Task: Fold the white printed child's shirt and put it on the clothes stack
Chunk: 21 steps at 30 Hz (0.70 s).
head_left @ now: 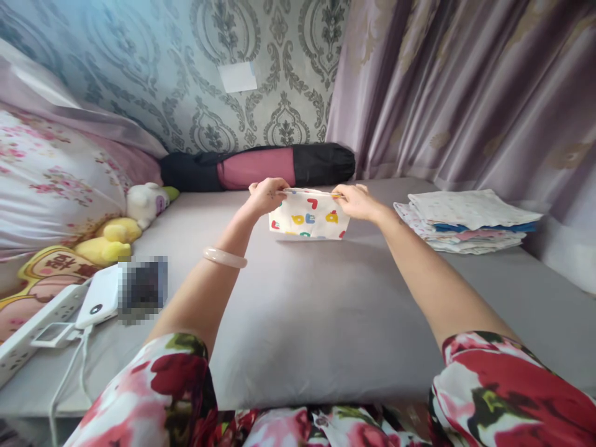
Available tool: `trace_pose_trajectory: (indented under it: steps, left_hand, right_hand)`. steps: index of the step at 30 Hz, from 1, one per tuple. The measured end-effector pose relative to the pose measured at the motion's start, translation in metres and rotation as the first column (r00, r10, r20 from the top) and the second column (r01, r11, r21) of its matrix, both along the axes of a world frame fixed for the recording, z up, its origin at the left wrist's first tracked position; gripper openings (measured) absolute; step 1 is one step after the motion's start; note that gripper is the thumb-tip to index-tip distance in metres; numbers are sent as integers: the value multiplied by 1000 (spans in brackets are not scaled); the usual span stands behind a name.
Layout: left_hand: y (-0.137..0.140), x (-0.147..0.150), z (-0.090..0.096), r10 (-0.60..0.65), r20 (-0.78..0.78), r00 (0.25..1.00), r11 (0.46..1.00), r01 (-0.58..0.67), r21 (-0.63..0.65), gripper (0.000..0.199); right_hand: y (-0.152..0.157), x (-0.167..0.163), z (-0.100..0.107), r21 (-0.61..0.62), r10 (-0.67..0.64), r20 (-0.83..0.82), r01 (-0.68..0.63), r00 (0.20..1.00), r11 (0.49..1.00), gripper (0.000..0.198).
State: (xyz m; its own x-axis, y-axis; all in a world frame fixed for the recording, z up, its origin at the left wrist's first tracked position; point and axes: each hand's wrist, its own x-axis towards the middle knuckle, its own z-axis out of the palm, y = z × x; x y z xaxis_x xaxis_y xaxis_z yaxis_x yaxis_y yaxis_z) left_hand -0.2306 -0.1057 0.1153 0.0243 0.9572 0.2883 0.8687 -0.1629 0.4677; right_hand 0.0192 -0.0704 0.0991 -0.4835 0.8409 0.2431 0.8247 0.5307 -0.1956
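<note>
A white cloth printed with coloured letters and small figures hangs between my hands, folded into a rectangle. My left hand pinches its upper left corner. At the upper right corner, the fingers of my right hand are closed on the same cloth. Its lower edge is just above or touching the grey sheet; I cannot tell which. To the right of my hands lies a stack of folded cloths, mostly white, with some blue and pink layers.
A long black and pink bag lies along the patterned wall. On the left are a floral pillow, plush toys, a power strip and a white power bank with cables. Purple curtains hang at the right.
</note>
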Motion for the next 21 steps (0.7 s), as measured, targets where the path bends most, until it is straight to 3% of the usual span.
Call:
trace_pose_trajectory:
  steps: [5,8,14,21]
  left_hand:
    - [1,5,-22,89,-87,992,957,-61,285,25]
    - [-4,3,-48,98,-106,990,941,-57,335,26]
    - [-34,-2,-81,28,-193,981,940,39,338,26]
    - [-69,-9,-109,-210,-273,939,941,269,204,32]
  right_hand:
    - [2,-3,-23,341,71,-55,-48,996,939,29]
    - [-3,-3,-42,425,117,-20,-98,993,900,26]
    - [-34,4,-71,434,162,14,-152,987,888,23]
    - [-69,14,-97,286,225,82,-239,971,928,32]
